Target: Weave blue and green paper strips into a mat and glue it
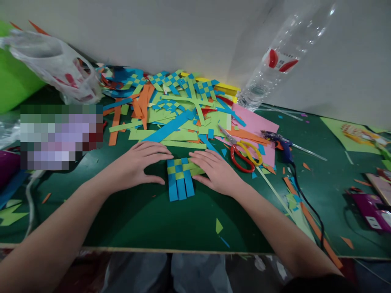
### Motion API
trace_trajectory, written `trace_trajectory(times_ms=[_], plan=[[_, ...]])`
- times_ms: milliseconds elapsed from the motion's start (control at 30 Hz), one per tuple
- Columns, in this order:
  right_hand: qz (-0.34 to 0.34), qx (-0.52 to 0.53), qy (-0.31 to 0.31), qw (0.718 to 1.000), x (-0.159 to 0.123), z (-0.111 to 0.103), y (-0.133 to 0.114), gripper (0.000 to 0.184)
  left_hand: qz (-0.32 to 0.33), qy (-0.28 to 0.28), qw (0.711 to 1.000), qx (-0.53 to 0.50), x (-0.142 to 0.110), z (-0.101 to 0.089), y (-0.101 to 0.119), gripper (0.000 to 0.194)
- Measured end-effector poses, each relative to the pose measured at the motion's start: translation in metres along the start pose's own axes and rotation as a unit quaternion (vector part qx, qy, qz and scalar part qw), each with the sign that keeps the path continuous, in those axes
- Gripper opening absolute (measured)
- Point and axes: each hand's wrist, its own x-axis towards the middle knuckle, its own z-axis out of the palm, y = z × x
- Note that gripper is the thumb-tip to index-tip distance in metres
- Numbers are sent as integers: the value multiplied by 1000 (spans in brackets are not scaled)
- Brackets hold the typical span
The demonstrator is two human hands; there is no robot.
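Observation:
A small woven mat of blue and light green paper strips [180,177] lies flat on the dark green table [146,219]. My left hand [137,165] rests flat just left of it, fingers stretched toward its upper left corner. My right hand [214,169] lies flat on the mat's right side, its fingers pressing on the green strips there. Both hands are open and hold nothing.
A heap of cut paper strips and woven pieces [177,106] fills the back. Red and yellow scissors [244,154] lie right of my right hand. A glue gun [282,144] with its cord, a clear plastic bottle [284,57] and a plastic bag [51,65] are nearby.

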Motion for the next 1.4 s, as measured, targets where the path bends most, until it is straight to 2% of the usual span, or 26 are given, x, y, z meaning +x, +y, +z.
trace_trajectory(times_ms=[167, 400, 633, 867, 1267, 1400], plan=[[9, 22, -35, 999, 0, 2, -2, 50, 18, -2, 1000, -8, 0, 1, 0, 55], [2, 28, -30, 999, 0, 2, -3, 49, 31, 12, 999, -28, 5, 7, 4, 47], [-4, 32, -27, 999, -1, 3, -3, 46, 29, -4, 999, -37, 6, 8, 5, 46], [-13, 21, -32, 999, -1, 2, -3, 45, 46, -14, 998, -42, 6, 9, 4, 31], [-20, 53, -11, 998, -2, 4, 0, 44, 20, 0, 998, -54, 7, 12, 3, 36], [-21, 75, 4, 997, -2, 4, 1, 50, 7, 11, 999, -51, 8, 12, 6, 37]])
